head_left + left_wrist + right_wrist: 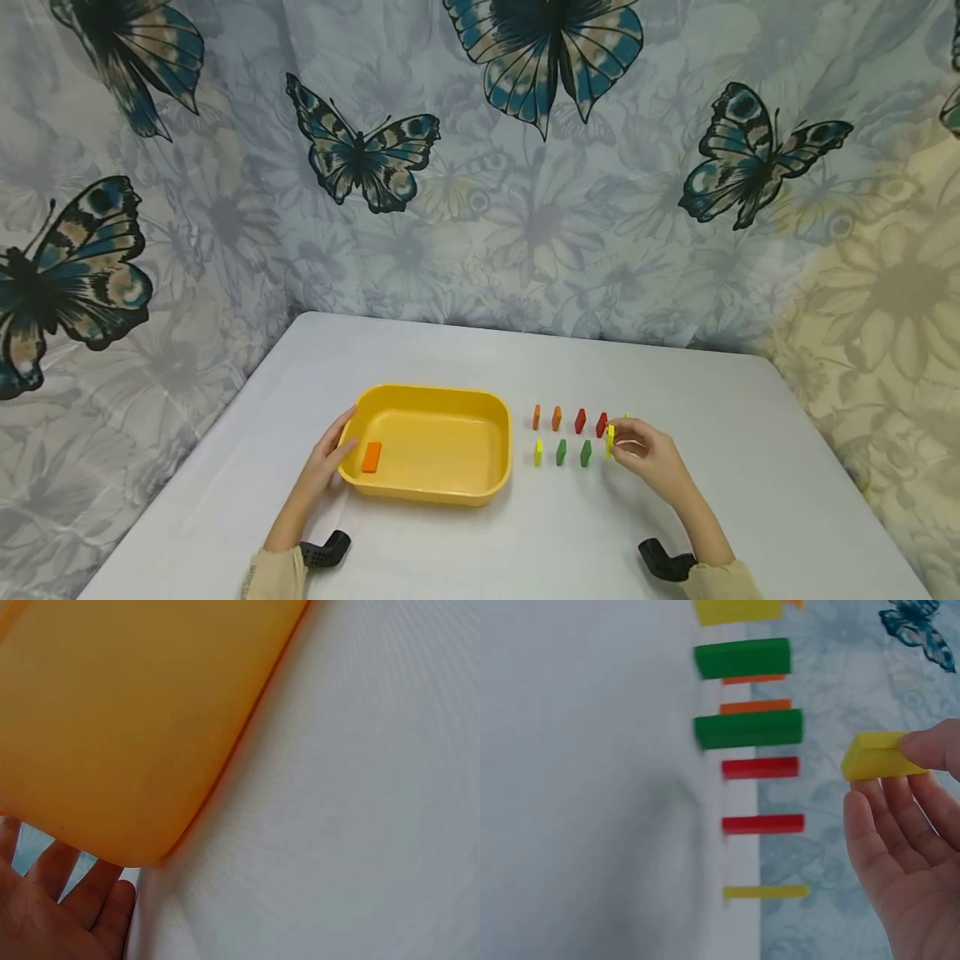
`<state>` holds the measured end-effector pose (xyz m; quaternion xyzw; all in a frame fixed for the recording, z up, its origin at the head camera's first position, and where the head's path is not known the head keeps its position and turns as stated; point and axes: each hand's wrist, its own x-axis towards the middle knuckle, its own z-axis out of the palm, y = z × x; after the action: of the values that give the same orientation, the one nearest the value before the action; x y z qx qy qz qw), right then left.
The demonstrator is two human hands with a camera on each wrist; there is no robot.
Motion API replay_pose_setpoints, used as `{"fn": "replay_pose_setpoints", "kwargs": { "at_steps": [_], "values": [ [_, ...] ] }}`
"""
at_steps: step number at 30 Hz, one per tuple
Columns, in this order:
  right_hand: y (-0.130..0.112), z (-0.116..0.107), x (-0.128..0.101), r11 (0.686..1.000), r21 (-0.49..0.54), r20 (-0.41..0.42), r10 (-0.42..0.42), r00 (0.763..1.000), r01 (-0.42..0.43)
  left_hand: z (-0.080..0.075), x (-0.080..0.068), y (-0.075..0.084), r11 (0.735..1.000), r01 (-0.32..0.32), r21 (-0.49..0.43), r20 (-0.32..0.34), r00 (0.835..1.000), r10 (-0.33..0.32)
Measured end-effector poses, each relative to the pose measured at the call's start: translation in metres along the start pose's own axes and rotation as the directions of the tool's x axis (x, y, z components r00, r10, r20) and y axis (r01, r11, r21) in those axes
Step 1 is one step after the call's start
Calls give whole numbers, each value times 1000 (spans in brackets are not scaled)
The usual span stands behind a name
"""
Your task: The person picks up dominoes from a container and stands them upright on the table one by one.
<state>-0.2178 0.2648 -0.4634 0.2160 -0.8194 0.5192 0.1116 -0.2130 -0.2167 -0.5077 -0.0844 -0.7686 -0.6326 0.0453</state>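
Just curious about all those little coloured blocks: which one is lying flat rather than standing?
The orange block inside the yellow tub; the rest stand upright in two rows on the table.

From the left wrist, the yellow plastic tray (127,712) runs off the top and left edges, and the left hand (52,915) is cut by the bottom corner. From the head view, the right hand (648,454) half hides a small yellow block (627,417) behind it on the worktop.
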Motion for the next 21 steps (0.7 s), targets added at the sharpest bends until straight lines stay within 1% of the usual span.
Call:
{"fn": "replay_pose_setpoints", "kwargs": {
  "at_steps": [5, 8, 11, 14, 16, 18, 21],
  "values": [
    [16, 2, -7, 999, 6, 38, -38, 999, 38, -3, 2, -1, 1000, -6, 4, 11, 1000, 6],
    [25, 4, -11, 998, 10, 57, -58, 997, 58, -3, 2, -1, 1000, 4, 2, 10, 1000, -4],
    [32, 5, -12, 999, 17, 79, -52, 995, 51, -4, 2, 0, 1000, 20, 8, -3, 1000, -20],
    [35, 6, -11, 1000, -7, 111, -7, 994, 8, -5, 0, 1, 1000, 25, 18, -9, 1000, -25],
    [36, 7, -11, 999, -42, 123, 40, 992, -35, -6, -1, 1, 999, 21, 24, -4, 1000, -21],
    [36, 7, -11, 993, -89, 122, 92, 988, -81, -5, 0, 0, 1000, 10, 26, 4, 1000, -10],
    [34, 6, -8, 984, -122, 102, 143, 984, -130, -4, 1, 0, 1000, 4, 17, 5, 1000, -4]
  ]
}}
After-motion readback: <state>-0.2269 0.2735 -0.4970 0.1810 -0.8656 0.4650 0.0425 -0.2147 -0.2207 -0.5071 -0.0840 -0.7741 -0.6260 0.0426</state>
